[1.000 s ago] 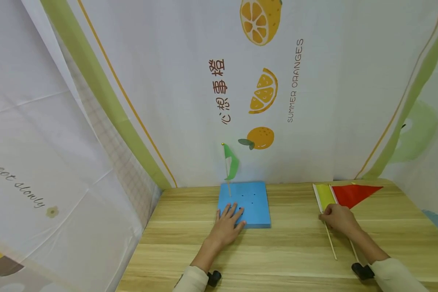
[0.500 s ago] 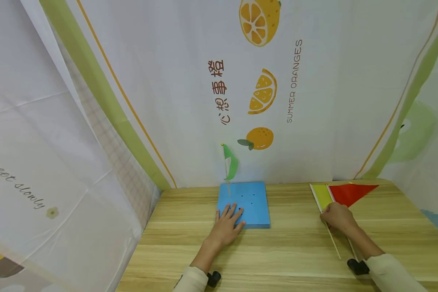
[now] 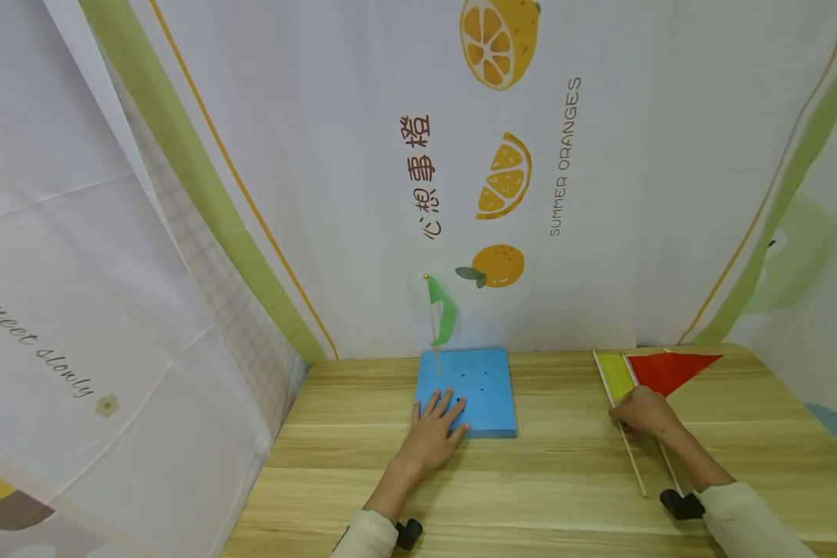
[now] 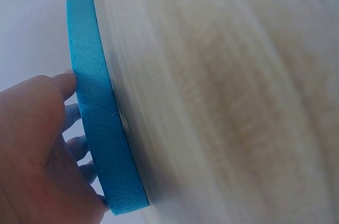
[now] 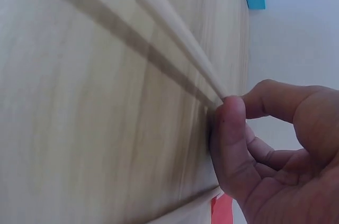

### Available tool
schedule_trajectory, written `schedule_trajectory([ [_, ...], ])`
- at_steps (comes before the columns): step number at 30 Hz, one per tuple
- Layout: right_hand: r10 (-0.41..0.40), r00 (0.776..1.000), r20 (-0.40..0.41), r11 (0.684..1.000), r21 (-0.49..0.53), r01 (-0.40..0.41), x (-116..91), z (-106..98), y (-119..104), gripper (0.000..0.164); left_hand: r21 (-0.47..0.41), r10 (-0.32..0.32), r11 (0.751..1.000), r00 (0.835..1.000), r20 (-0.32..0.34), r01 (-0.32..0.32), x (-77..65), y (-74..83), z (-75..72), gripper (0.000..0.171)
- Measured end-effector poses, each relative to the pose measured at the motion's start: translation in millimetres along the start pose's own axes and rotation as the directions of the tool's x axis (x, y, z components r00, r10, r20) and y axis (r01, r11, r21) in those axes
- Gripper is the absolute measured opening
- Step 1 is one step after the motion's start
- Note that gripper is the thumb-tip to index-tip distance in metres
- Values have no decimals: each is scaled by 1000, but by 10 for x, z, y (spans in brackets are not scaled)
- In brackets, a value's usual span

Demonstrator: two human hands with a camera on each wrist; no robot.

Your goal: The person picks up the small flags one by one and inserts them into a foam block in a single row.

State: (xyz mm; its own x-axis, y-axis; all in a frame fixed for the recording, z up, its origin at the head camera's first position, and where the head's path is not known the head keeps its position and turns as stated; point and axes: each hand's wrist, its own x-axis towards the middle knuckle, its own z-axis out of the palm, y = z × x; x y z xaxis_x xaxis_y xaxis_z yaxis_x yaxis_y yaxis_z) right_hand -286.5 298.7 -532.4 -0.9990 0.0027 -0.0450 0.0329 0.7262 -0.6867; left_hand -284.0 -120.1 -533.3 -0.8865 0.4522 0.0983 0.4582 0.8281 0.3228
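With its fingers spread, my left hand rests on the near left part of a blue foam block. Small dark holes dot the top of this block, and a green flag stands upright in its far left part. In the left wrist view the thumb lies against the upper edge of the block's side. My right hand pinches the thin wooden stick of a yellow flag between thumb and forefinger. A red triangular flag lies just to the right, its stick passing under that hand.
The wooden table carries both the block and the flags. Behind it hangs a white curtain printed with oranges. A black wrist camera sits close to the lower end of the red flag's stick.
My right hand and wrist have shifted slightly, and the yellow and red flags have moved a little to the left. The left hand and the block stay put.
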Motion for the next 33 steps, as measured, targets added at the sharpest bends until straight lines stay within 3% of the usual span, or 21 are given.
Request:
schedule_trajectory([
  [13,-21,1000,5,1000,-2,21,3,-27,-117,30,3,0,1000,1000,-17,0,6,-3,23,58],
  [20,-35,999,-10,999,-14,35,10,-71,-176,18,25,-17,1000,1000,0,17,6,-12,36,58],
  [33,-4,1000,-16,983,186,7,25,-102,-204,18,20,-17,1000,1000,3,17,13,-10,22,58],
])
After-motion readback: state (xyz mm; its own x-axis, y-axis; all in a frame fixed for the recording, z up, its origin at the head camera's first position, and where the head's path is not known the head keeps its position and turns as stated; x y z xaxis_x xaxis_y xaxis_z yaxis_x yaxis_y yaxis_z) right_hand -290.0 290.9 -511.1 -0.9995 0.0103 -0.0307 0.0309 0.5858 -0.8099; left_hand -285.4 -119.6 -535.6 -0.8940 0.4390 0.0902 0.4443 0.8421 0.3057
